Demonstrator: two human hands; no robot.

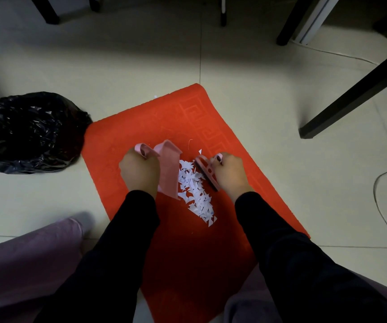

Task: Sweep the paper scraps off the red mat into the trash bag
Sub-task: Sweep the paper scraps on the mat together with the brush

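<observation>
Two sleeves; left hand: one dustpan; right hand: one brush.

The red mat lies flat and askew on the floor, with a raised key pattern running along its right border. White scraps, mostly small triangles, are heaped in a narrow strip at the mat's middle, with a few strays just past the far end. A pink dustpan stands tilted against the heap's left side. A pink brush with dark bristles sits at its right. The bag, black, glossy and crumpled, sits off the mat at its far left corner.
</observation>
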